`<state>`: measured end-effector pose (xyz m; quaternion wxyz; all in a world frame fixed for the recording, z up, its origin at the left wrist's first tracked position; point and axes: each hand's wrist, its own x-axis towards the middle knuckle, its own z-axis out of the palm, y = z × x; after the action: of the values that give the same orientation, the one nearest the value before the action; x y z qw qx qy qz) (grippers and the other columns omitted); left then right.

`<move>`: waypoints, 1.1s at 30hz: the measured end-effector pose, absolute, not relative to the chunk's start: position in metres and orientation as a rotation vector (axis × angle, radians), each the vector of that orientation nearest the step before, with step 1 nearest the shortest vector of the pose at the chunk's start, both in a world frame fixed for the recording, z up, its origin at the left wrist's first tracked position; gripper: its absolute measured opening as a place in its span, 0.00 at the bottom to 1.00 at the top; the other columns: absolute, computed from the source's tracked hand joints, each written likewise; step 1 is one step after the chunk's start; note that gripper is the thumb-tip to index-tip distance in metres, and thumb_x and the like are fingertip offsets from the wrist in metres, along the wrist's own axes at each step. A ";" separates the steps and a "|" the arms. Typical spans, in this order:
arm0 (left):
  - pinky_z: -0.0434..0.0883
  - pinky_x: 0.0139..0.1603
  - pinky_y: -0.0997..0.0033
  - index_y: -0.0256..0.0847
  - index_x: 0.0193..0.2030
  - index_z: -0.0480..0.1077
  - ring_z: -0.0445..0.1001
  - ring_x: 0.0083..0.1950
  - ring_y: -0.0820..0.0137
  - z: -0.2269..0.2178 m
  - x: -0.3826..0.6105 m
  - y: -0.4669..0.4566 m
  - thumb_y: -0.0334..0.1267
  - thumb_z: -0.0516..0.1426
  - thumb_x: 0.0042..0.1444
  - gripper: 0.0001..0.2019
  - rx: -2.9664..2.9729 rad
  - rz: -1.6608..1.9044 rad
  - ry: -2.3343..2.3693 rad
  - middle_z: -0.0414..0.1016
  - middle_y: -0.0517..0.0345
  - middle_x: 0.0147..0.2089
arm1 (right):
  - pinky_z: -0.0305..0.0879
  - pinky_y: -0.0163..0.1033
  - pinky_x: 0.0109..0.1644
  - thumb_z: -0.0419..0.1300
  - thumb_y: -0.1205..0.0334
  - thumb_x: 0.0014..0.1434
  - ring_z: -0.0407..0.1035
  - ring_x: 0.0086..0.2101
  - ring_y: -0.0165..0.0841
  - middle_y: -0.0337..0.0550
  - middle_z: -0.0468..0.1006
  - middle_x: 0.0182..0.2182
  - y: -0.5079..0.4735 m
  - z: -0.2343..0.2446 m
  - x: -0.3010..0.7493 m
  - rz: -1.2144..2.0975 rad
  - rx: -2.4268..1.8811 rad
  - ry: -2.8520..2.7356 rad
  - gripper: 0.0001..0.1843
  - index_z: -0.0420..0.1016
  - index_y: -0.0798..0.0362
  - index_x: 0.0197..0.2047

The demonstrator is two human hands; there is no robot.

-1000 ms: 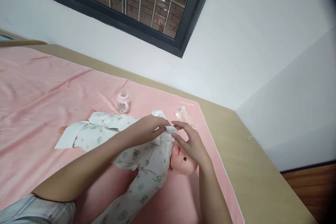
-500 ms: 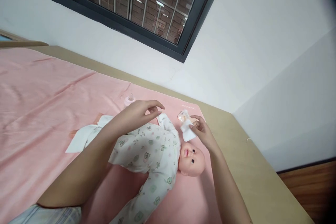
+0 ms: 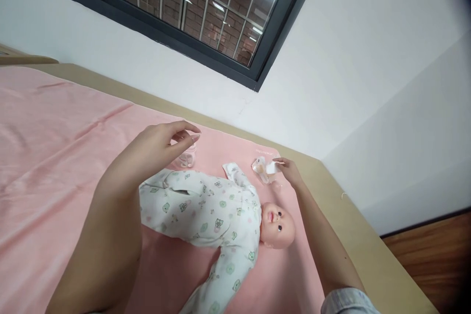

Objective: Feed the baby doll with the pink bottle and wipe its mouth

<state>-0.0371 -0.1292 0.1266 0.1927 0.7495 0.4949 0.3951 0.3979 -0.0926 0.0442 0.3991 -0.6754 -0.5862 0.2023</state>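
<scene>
A doll (image 3: 206, 206) in a white patterned bodysuit lies on its back, with its head (image 3: 278, 225) to the right. My left hand (image 3: 162, 147) hovers over a small pink baby bottle (image 3: 186, 159), hiding its top. The thumb and curved fingers of that hand are apart, with nothing seen between them. Beyond the doll's head, my right hand (image 3: 289, 169) pinches a small white tissue (image 3: 273, 167). The tissue is beside a clear crumpled plastic packet (image 3: 260, 167), partly over it. My left forearm covers the doll's legs.
A pink sheet (image 3: 73, 122) with creases covers the tan tabletop (image 3: 331, 206) under the doll. White wall (image 3: 176, 73) rises behind the table's far edge. Above it is a dark-framed window (image 3: 253, 76) with bars.
My left hand has moved left, from above the doll's sleeve to the bottle. My right hand has carried the white tissue away from the doll's head towards the packet. The view has shifted slightly.
</scene>
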 end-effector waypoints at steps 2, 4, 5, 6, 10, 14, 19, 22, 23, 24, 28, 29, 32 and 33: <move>0.66 0.52 0.63 0.53 0.47 0.72 0.73 0.48 0.64 0.126 -0.043 -0.127 0.53 0.50 0.61 0.15 2.074 1.109 1.411 0.76 0.64 0.49 | 0.66 0.42 0.45 0.56 0.57 0.47 0.72 0.39 0.36 0.47 0.79 0.39 -0.082 0.038 0.396 0.501 -1.710 -1.500 0.19 0.77 0.54 0.42; 0.67 0.49 0.65 0.53 0.47 0.72 0.72 0.48 0.64 0.124 -0.047 -0.123 0.53 0.50 0.60 0.15 2.050 1.096 1.448 0.75 0.64 0.49 | 0.67 0.42 0.47 0.56 0.59 0.47 0.72 0.42 0.37 0.47 0.80 0.41 -0.073 0.030 0.397 0.483 -1.755 -1.497 0.19 0.77 0.54 0.43; 0.68 0.47 0.65 0.53 0.47 0.72 0.72 0.47 0.64 0.123 -0.048 -0.119 0.53 0.50 0.60 0.16 2.041 1.083 1.468 0.75 0.64 0.49 | 0.67 0.42 0.47 0.56 0.60 0.47 0.72 0.42 0.37 0.47 0.80 0.41 -0.070 0.025 0.399 0.471 -1.783 -1.490 0.19 0.77 0.53 0.42; 0.68 0.46 0.66 0.52 0.47 0.72 0.72 0.47 0.64 0.121 -0.049 -0.115 0.54 0.50 0.60 0.16 2.033 1.067 1.488 0.75 0.63 0.49 | 0.67 0.43 0.48 0.55 0.60 0.47 0.73 0.42 0.37 0.46 0.80 0.41 -0.068 0.020 0.401 0.458 -1.809 -1.481 0.18 0.77 0.53 0.41; 0.68 0.47 0.65 0.50 0.48 0.71 0.73 0.48 0.63 0.108 -0.052 -0.091 0.54 0.51 0.58 0.18 1.983 0.976 1.521 0.75 0.61 0.50 | 0.65 0.45 0.50 0.54 0.63 0.46 0.72 0.41 0.38 0.44 0.80 0.38 -0.069 0.007 0.414 0.395 -1.883 -1.454 0.15 0.78 0.51 0.36; 0.69 0.44 0.64 0.48 0.53 0.68 0.73 0.48 0.58 0.087 -0.052 -0.061 0.56 0.52 0.55 0.23 1.961 0.824 1.647 0.75 0.54 0.48 | 0.63 0.48 0.53 0.52 0.61 0.49 0.71 0.44 0.40 0.46 0.79 0.41 -0.080 0.000 0.429 0.294 -1.934 -1.409 0.16 0.77 0.52 0.38; 0.68 0.46 0.60 0.41 0.63 0.57 0.73 0.48 0.53 0.055 -0.048 -0.030 0.53 0.56 0.48 0.37 1.950 0.583 1.719 0.74 0.46 0.49 | 0.60 0.50 0.57 0.50 0.53 0.52 0.66 0.51 0.43 0.55 0.73 0.50 -0.101 -0.028 0.442 0.164 -1.915 -1.327 0.24 0.72 0.57 0.48; 0.69 0.45 0.62 0.43 0.61 0.60 0.74 0.47 0.53 0.040 -0.042 -0.020 0.48 0.59 0.42 0.36 1.982 0.542 1.654 0.74 0.47 0.49 | 0.60 0.48 0.57 0.50 0.48 0.53 0.64 0.53 0.43 0.57 0.69 0.54 -0.113 -0.055 0.442 0.171 -1.815 -1.225 0.30 0.67 0.58 0.53; 0.69 0.44 0.63 0.45 0.59 0.62 0.74 0.48 0.53 0.037 -0.040 -0.018 0.46 0.59 0.42 0.34 1.995 0.547 1.630 0.75 0.48 0.49 | 0.60 0.48 0.58 0.50 0.47 0.53 0.63 0.54 0.43 0.56 0.67 0.55 -0.116 -0.064 0.441 0.196 -1.785 -1.182 0.31 0.65 0.57 0.55; 0.69 0.44 0.64 0.46 0.57 0.64 0.74 0.48 0.53 0.035 -0.037 -0.017 0.43 0.59 0.41 0.32 2.003 0.553 1.615 0.75 0.49 0.49 | 0.60 0.47 0.58 0.49 0.46 0.54 0.62 0.56 0.42 0.56 0.65 0.57 -0.119 -0.071 0.439 0.228 -1.764 -1.144 0.31 0.63 0.56 0.57; 0.70 0.42 0.62 0.45 0.56 0.63 0.74 0.49 0.51 0.030 -0.028 -0.016 0.40 0.57 0.41 0.30 2.008 0.588 1.632 0.75 0.46 0.49 | 0.56 0.45 0.61 0.49 0.48 0.53 0.58 0.59 0.40 0.54 0.61 0.60 -0.125 -0.090 0.430 0.284 -1.743 -1.093 0.33 0.58 0.55 0.60; 0.70 0.42 0.62 0.44 0.56 0.62 0.74 0.49 0.51 0.029 -0.026 -0.016 0.40 0.57 0.41 0.31 2.009 0.596 1.642 0.75 0.45 0.49 | 0.56 0.45 0.62 0.51 0.49 0.52 0.58 0.59 0.40 0.54 0.61 0.60 -0.126 -0.092 0.429 0.274 -1.750 -1.091 0.35 0.57 0.55 0.60; 0.70 0.41 0.62 0.42 0.58 0.60 0.74 0.49 0.50 0.025 -0.024 -0.014 0.39 0.58 0.41 0.33 2.022 0.613 1.658 0.75 0.44 0.48 | 0.58 0.46 0.61 0.54 0.52 0.48 0.59 0.59 0.41 0.56 0.62 0.60 -0.129 -0.092 0.427 0.245 -1.799 -1.062 0.39 0.54 0.56 0.62; 0.70 0.40 0.62 0.42 0.57 0.60 0.75 0.48 0.50 0.024 -0.023 -0.013 0.39 0.58 0.41 0.33 2.031 0.616 1.659 0.75 0.44 0.47 | 0.59 0.46 0.60 0.55 0.51 0.48 0.60 0.58 0.42 0.57 0.63 0.59 -0.129 -0.092 0.427 0.243 -1.819 -1.051 0.39 0.54 0.56 0.62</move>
<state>-0.0235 -0.0131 0.0236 0.2221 0.7350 0.6006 0.2231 0.4269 -0.1292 -0.0920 0.4911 -0.7492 -0.4329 0.1001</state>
